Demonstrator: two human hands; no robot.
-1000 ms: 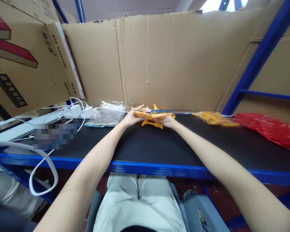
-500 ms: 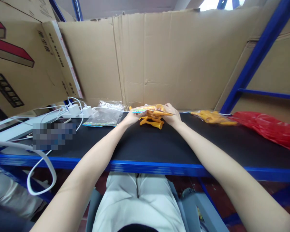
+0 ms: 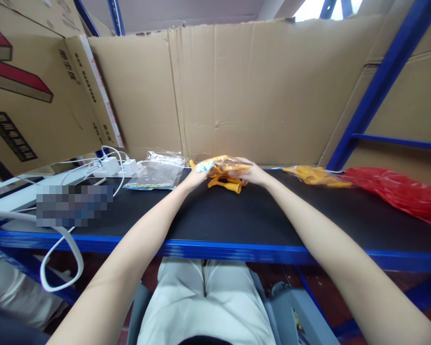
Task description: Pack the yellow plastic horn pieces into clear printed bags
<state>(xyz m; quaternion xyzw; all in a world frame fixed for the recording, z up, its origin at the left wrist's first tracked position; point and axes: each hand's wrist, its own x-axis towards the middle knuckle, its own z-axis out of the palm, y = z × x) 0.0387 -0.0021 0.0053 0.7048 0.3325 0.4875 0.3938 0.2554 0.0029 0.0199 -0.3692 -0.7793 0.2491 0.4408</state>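
Observation:
Between my hands is a clear plastic bag (image 3: 228,165) with orange-yellow plastic pieces inside and a colourful printed strip at its left end. My left hand (image 3: 197,176) is closed on the bag's left end, by that strip. At the other end, my right hand (image 3: 254,173) grips the bag's right side, its fingers partly hidden by the plastic. Below the bag, loose orange-yellow plastic pieces (image 3: 233,187) lie on the black tabletop (image 3: 230,215); one has a round hollow end. What exactly the pieces are, I cannot tell.
Flat clear bags (image 3: 158,175) lie left of my hands. Further left are white chargers (image 3: 111,165) with cables. To the right lie a filled bag of orange-yellow pieces (image 3: 312,176) and a red plastic bag (image 3: 398,191). A cardboard wall (image 3: 273,91) stands behind; a blue rail (image 3: 237,250) edges the front.
The bag has tilted so more of its face shows. My right hand has shifted slightly down and inward along the bag's right side; my left hand stays on the printed end.

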